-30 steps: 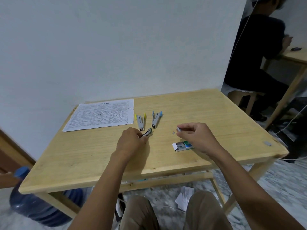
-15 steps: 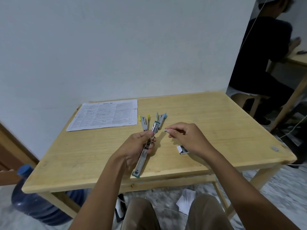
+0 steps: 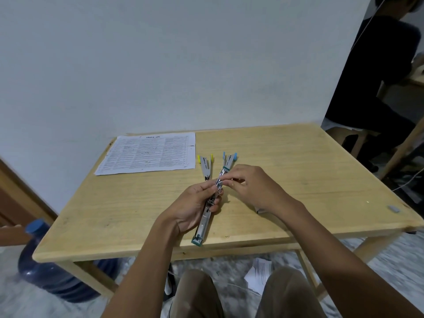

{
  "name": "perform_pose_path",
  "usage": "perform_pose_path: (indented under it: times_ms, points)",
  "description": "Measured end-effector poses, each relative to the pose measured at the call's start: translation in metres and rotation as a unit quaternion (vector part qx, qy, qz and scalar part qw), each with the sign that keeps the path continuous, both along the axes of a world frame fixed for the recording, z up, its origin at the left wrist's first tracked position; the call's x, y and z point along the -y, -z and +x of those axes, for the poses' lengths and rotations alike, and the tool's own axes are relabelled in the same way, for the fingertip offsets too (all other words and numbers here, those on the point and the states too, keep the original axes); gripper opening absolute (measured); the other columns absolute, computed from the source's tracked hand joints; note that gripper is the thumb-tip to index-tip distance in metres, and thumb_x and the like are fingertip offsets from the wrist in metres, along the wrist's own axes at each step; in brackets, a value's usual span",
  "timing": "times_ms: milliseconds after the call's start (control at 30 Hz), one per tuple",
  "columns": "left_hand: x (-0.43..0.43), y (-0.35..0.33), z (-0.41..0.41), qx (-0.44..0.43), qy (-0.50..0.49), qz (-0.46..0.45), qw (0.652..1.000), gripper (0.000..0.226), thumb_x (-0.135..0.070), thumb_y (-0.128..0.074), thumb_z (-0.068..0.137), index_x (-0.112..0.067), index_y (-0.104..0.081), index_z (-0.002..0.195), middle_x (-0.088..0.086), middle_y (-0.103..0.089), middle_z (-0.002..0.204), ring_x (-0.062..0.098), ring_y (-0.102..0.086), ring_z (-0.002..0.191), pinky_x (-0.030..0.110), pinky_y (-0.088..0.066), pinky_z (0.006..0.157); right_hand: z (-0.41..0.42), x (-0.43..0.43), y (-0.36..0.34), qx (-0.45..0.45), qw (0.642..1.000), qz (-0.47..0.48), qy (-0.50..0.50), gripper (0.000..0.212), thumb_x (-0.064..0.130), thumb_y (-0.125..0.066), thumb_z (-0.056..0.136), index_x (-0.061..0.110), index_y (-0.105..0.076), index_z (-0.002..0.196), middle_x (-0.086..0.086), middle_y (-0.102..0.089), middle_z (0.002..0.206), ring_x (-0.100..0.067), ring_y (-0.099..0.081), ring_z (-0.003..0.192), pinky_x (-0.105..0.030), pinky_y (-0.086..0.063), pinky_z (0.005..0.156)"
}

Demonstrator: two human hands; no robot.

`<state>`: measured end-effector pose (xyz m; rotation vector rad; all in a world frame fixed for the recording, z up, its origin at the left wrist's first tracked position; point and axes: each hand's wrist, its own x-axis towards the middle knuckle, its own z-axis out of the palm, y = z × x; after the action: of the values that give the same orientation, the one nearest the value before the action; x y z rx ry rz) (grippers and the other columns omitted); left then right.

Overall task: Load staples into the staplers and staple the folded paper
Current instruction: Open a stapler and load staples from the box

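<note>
My left hand [image 3: 195,204] grips a green stapler [image 3: 205,222] that is swung fully open, long and straight, above the wooden table [image 3: 298,180]. My right hand [image 3: 250,184] pinches a small strip of staples at the stapler's upper half, fingertips touching the metal channel. A yellow stapler [image 3: 205,165] and a blue stapler [image 3: 230,159] lie open on the table just beyond my hands. The printed paper [image 3: 149,153] lies flat at the table's far left. The staple box [image 3: 260,211] is mostly hidden under my right wrist.
A small grey piece [image 3: 393,208] lies near the table's right front corner. A blue water jug [image 3: 55,269] stands on the floor at the left, loose papers [image 3: 258,275] lie under the table. A person in black [image 3: 376,72] sits at another table to the right.
My left hand lifted the green stapler off the table and swung it open. My right hand left the staple box and brought the staple strip to the stapler.
</note>
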<state>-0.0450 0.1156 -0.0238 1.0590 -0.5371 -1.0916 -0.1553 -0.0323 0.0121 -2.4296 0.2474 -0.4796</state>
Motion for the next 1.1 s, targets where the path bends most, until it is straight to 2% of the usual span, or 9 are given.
perform_pose_path:
  times_ms: [233, 600, 767, 833, 967, 1100]
  points:
    - [0.000, 0.003, 0.002, -0.003, 0.000, 0.001, 1.000, 0.034, -0.002, -0.042, 0.100, 0.007, -0.055, 0.130, 0.011, -0.050, 0.083, 0.013, -0.049, 0.063, 0.022, -0.040, 0.054, 0.002, -0.003, -0.001, -0.025, 0.997, -0.074, -0.006, 0.023, 0.023, -0.063, 0.095, 0.021, -0.073, 0.116, 0.003, -0.067, 0.109, -0.015, -0.062, 0.097, -0.035, -0.052, 0.086]
    - [0.001, 0.003, 0.002, -0.011, -0.004, -0.002, 1.000, 0.034, -0.001, -0.042, 0.100, 0.011, -0.052, 0.131, 0.009, -0.051, 0.080, 0.012, -0.049, 0.063, 0.020, -0.041, 0.052, 0.006, -0.007, -0.009, -0.070, 0.995, -0.075, 0.006, 0.024, 0.022, -0.059, 0.098, 0.026, -0.072, 0.117, 0.003, -0.065, 0.109, -0.013, -0.058, 0.096, -0.031, -0.049, 0.083]
    - [0.001, 0.004, 0.002, -0.021, -0.004, -0.003, 1.000, 0.031, -0.002, -0.042, 0.101, 0.009, -0.055, 0.127, 0.010, -0.050, 0.081, 0.013, -0.047, 0.064, 0.020, -0.042, 0.052, 0.007, -0.013, -0.007, -0.069, 0.992, -0.100, 0.040, 0.027, 0.030, -0.060, 0.096, 0.028, -0.069, 0.121, 0.003, -0.068, 0.113, -0.016, -0.062, 0.100, -0.038, -0.052, 0.085]
    - [0.001, 0.004, 0.003, -0.025, 0.002, -0.004, 1.000, 0.030, -0.003, -0.042, 0.101, 0.005, -0.058, 0.125, 0.011, -0.048, 0.081, 0.014, -0.046, 0.065, 0.021, -0.042, 0.053, 0.007, -0.014, -0.005, -0.048, 0.993, -0.080, 0.072, 0.027, 0.034, -0.063, 0.094, 0.029, -0.070, 0.119, 0.007, -0.071, 0.110, -0.012, -0.063, 0.096, -0.035, -0.053, 0.083]
    - [0.001, 0.005, 0.004, -0.028, 0.000, -0.002, 1.000, 0.031, -0.003, -0.043, 0.100, 0.005, -0.057, 0.126, 0.010, -0.048, 0.081, 0.014, -0.047, 0.065, 0.021, -0.042, 0.053, 0.006, -0.015, -0.003, -0.034, 0.992, -0.053, 0.114, 0.013, 0.037, -0.068, 0.090, 0.033, -0.075, 0.099, 0.012, -0.072, 0.092, -0.003, -0.061, 0.078, -0.022, -0.047, 0.065]
    - [0.001, 0.006, 0.004, -0.019, 0.000, 0.000, 1.000, 0.031, -0.004, -0.043, 0.100, 0.005, -0.058, 0.126, 0.011, -0.048, 0.082, 0.015, -0.046, 0.067, 0.021, -0.042, 0.052, 0.009, -0.018, 0.004, -0.025, 0.992, -0.016, 0.122, 0.011, 0.034, -0.069, 0.089, 0.031, -0.076, 0.096, 0.012, -0.072, 0.091, -0.002, -0.059, 0.075, -0.018, -0.042, 0.061]
